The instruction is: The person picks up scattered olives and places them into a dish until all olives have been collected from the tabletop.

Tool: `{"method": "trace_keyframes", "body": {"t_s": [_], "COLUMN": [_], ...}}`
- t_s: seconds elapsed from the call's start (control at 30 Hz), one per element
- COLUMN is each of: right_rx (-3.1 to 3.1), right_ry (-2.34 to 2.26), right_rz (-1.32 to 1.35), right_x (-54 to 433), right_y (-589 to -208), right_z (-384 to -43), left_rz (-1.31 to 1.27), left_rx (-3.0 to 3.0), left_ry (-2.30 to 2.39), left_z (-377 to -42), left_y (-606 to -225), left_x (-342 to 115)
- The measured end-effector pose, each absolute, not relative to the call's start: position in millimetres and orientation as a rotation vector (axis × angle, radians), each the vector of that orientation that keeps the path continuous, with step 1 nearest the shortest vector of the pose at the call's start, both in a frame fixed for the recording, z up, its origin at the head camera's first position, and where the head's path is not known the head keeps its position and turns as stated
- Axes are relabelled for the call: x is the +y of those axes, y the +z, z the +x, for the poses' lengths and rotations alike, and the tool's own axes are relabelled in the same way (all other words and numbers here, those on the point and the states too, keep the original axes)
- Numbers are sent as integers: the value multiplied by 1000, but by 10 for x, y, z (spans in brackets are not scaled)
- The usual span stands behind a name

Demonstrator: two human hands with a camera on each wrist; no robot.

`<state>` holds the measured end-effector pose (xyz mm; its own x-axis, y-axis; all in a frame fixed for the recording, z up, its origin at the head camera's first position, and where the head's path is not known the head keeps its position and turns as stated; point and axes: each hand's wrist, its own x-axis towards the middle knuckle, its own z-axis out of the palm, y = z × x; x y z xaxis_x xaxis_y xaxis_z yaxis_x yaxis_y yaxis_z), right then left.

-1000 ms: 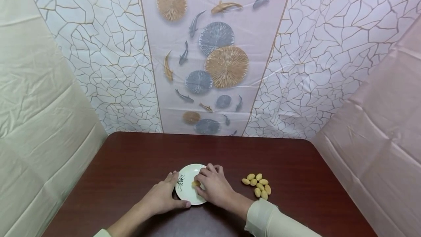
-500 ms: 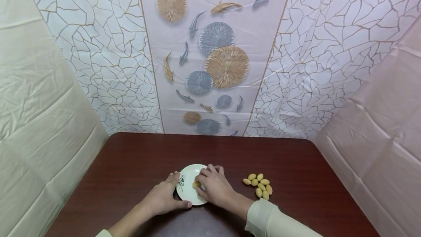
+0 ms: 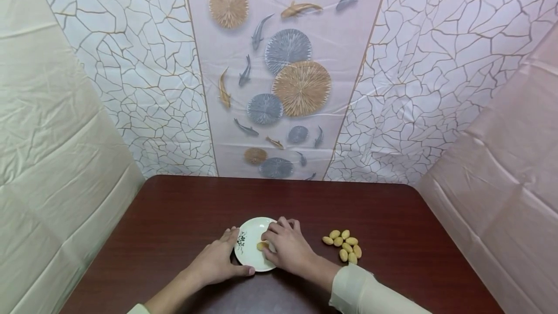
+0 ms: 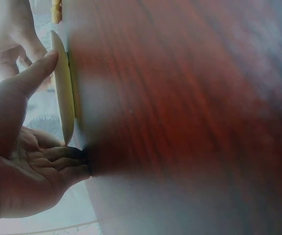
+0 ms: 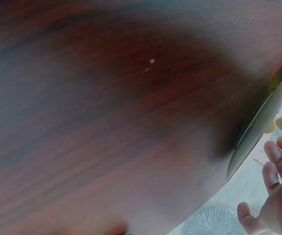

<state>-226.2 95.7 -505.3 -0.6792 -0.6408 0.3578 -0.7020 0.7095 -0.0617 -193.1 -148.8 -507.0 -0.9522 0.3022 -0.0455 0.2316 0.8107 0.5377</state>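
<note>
My left hand (image 3: 218, 259) grips the left side of a small white plate (image 3: 250, 260) with a dark floral print. In the left wrist view its thumb (image 4: 45, 66) lies on the plate's near rim, the other fingers at the far side. Over the plate's right half is my right hand (image 3: 291, 250), with a yellow oval fruit (image 3: 262, 245) like a date at its thumb and index fingertips, low over the plate. The right wrist view shows the fruit (image 5: 271, 126) beside the thumb, partly hidden, and the other fingers spread.
A loose cluster of several yellow oval fruits (image 3: 346, 243) lies on the dark red-brown table (image 3: 196, 202), right of the plate. A patterned cloth wall (image 3: 301, 86) rises behind the table's far edge, and beige cloth (image 3: 488, 183) hangs along the sides.
My right hand has shifted slightly to the right over the plate, and slightly more of the fruit at its fingertips shows. My left hand stays on the plate's left side.
</note>
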Motion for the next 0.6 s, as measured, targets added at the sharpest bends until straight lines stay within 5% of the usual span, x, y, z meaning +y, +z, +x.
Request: {"method": "trace_keyframes", "body": {"t_s": [0.6], "right_rx": [-2680], "right_ry": [355], "right_rz": [1013], "right_x": [1241], "right_y": [-4967], "right_z": [-2235], "left_rz": [406], "left_rx": [2850], "left_ry": [827], "left_z": [-1943], "left_y": [-5066], "left_x": [-1489]}}
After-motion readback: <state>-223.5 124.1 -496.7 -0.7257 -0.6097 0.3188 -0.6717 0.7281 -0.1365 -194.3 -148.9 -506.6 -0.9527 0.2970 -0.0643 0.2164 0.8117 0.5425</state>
